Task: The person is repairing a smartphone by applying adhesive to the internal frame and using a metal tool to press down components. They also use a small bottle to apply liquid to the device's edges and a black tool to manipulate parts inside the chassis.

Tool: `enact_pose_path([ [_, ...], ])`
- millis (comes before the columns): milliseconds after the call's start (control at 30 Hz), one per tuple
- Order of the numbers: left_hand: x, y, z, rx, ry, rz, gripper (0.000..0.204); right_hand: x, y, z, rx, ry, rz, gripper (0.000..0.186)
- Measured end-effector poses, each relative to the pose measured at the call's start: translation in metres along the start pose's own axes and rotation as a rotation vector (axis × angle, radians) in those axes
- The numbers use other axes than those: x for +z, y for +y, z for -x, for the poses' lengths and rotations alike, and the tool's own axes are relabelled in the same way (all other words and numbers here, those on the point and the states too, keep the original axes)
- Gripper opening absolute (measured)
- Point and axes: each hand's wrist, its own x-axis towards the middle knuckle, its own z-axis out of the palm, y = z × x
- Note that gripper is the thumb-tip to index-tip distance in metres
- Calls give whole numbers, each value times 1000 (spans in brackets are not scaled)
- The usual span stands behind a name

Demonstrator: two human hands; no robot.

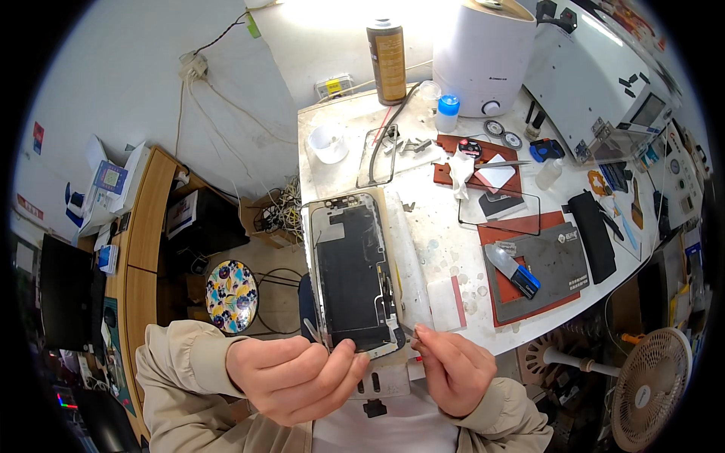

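Observation:
A phone screen assembly [351,275], dark-backed with a thin frame and flex cables along its right side, lies lengthwise at the table's near left edge. My left hand [298,377] grips its lower left corner, thumb on the back face. A slim shiny metal piece [310,329] sticks up beside those fingers; what it belongs to is hidden. Just off the lower right corner, my right hand [455,370] is closed in a pinch. Whatever small thing sits between its fingertips is too small to name. Under the assembly, a metal holder [394,386] with a black knob [374,408] shows.
Right of the assembly lie a grey mat [555,264], a blue-handled blade [513,272] and a black pouch [591,238]. Farther back stand a white cup [328,145], a spray can [387,64], a blue-capped bottle [447,113] and a white humidifier [483,60]. A fan [651,389] stands at lower right.

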Motion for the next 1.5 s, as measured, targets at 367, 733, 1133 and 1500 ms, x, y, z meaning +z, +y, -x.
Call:
enact_pose_path([
  [367,-2,0,-2,4,-11,-17,14,1,-3,3,84,-48,-71,35],
  [733,-1,-1,0,4,-7,-13,10,0,-2,1,55,-30,-12,36],
  [1133,1,2,0,-20,18,-8,13,0,-3,4,103,-67,-33,35],
  [1500,1,2,-1,-13,23,-11,12,3,-5,8,164,-48,-72,42],
])
